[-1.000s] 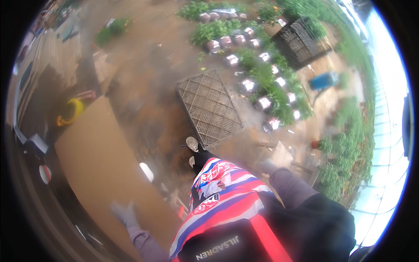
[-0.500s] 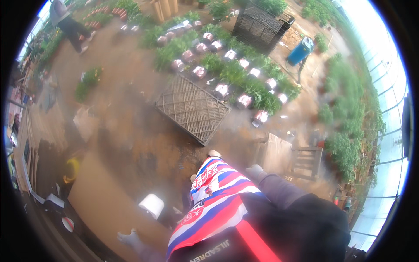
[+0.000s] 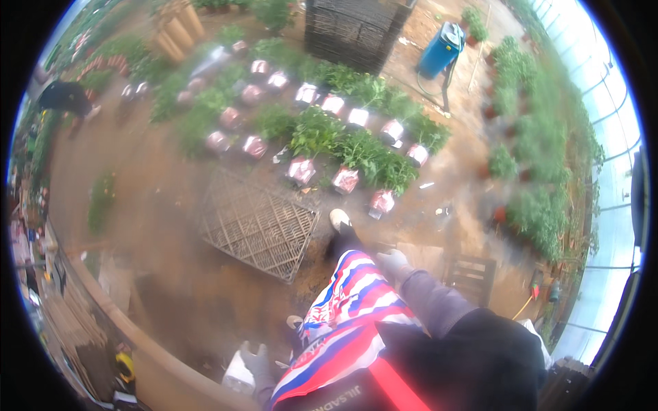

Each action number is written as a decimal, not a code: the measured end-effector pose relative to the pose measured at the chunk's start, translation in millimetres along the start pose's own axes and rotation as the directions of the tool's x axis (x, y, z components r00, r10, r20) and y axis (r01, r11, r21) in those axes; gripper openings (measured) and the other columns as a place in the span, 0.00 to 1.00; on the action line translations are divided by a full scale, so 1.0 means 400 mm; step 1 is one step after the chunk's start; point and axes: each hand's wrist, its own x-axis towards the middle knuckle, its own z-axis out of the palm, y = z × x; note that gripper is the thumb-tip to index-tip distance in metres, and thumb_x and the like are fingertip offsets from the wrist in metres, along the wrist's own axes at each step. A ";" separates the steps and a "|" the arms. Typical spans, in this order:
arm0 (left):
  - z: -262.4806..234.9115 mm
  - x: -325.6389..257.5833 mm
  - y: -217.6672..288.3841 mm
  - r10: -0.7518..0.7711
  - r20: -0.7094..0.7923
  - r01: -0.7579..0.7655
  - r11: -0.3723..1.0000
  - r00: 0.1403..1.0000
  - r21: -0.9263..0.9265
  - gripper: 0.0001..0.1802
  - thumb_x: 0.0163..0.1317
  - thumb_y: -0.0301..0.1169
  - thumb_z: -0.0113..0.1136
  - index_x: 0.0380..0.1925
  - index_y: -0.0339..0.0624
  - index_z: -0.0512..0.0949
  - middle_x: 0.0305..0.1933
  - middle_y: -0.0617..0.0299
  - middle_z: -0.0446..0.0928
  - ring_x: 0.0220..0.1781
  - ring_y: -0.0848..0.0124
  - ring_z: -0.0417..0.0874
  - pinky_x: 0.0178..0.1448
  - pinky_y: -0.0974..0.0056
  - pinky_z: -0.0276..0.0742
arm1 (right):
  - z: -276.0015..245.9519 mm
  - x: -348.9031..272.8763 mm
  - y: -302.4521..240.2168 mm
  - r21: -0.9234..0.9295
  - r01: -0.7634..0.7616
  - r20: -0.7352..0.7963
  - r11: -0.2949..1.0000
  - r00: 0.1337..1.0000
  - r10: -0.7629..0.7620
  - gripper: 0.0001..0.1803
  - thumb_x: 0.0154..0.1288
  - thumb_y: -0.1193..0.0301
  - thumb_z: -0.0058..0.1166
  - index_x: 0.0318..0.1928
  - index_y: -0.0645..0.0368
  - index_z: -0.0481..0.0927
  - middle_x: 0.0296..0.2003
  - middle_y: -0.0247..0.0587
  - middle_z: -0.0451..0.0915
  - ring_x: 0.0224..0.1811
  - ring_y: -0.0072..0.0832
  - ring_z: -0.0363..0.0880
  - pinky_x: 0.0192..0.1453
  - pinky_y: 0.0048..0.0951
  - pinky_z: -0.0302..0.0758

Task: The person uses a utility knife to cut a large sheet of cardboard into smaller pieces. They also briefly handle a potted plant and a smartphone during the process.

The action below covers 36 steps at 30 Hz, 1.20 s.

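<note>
Left hand: the gloved left hand (image 3: 255, 357) hangs low beside the hip, touching a pale white bag-like object (image 3: 240, 373); whether the fingers are clenched on it or merely rest against it, I cannot tell.
Right hand: the gloved right hand (image 3: 393, 261) swings free by the striped red, white and blue apron (image 3: 349, 308), fingers loosely curled, grasping nothing visible.
Ground: a flat brown plastic lattice crate panel (image 3: 257, 222) lies on the wet reddish earth floor (image 3: 164, 198), just left of the leading white shoe (image 3: 339, 219).
Plants: rows of green seedlings in pink and white grow bags (image 3: 344, 179) stand beyond the panel.
Background: a blue plastic drum (image 3: 440, 49) stands near a dark slatted crate (image 3: 356, 27).
Progress: judging from the stride, the person is walking between spots; the bags stand arranged and the panel lies untouched.
</note>
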 end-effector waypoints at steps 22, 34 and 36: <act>0.792 0.270 0.762 0.433 0.127 -0.429 0.901 0.892 -0.061 0.33 0.56 0.30 0.65 0.62 0.32 0.68 0.70 0.40 0.62 0.70 0.46 0.64 0.73 0.51 0.60 | 0.507 1.039 -0.442 0.595 -0.664 0.635 0.453 0.734 0.242 0.56 0.57 0.40 0.59 0.73 0.52 0.41 0.71 0.50 0.46 0.71 0.53 0.51 0.69 0.57 0.58; 1.497 1.342 1.057 0.359 0.505 -0.168 0.908 0.785 -0.385 0.47 0.50 0.44 0.76 0.67 0.38 0.65 0.69 0.45 0.67 0.69 0.57 0.69 0.71 0.58 0.64 | 0.792 1.476 -0.299 0.603 -0.414 0.636 0.682 0.765 -0.098 0.55 0.54 0.45 0.67 0.74 0.43 0.46 0.73 0.54 0.46 0.69 0.63 0.57 0.62 0.65 0.66; 1.563 1.407 1.051 0.294 0.656 -0.063 0.934 0.695 -0.352 0.48 0.51 0.45 0.76 0.68 0.37 0.64 0.69 0.45 0.66 0.69 0.58 0.69 0.71 0.59 0.65 | 0.807 1.498 -0.270 0.571 -0.332 0.633 0.751 0.761 -0.145 0.48 0.57 0.50 0.68 0.72 0.36 0.53 0.72 0.49 0.51 0.68 0.62 0.58 0.61 0.63 0.69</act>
